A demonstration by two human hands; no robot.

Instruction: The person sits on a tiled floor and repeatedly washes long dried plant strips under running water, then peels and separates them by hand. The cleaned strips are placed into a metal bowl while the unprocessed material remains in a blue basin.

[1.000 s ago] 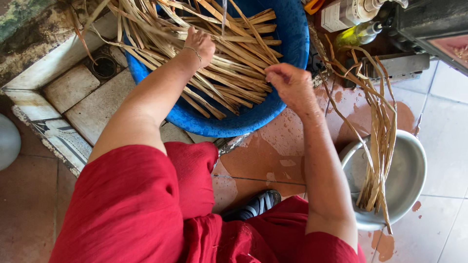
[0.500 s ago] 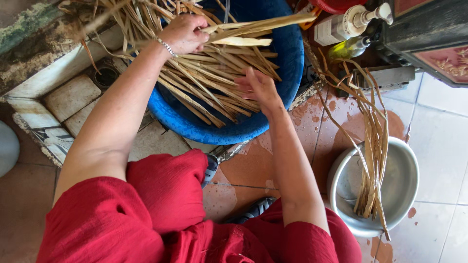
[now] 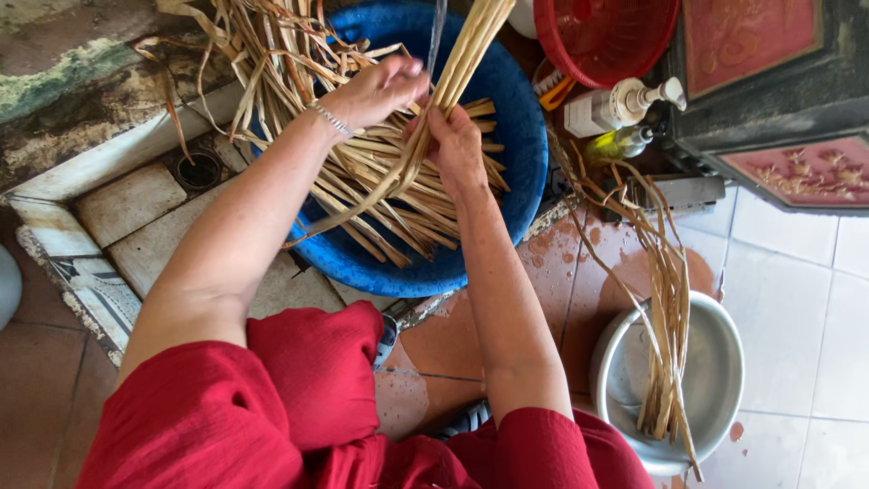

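A big blue basin holds many tan dried leaf strips. Over it both hands grip one bunch of strips lifted out of the pile. My left hand, a thin bracelet on its wrist, closes on the bunch from the left. My right hand grips the same bunch just below and to the right. The bunch's upper end runs out past the top of the view and its lower end trails into the basin.
A metal bowl at lower right holds more strips. A red basket, a pump bottle and a dark cabinet stand at the back right. A stone drain ledge lies left. Red clothing covers my lap.
Both hands came together from apart over the pile and closed on one bunch of strips, lifting it up above the basin.
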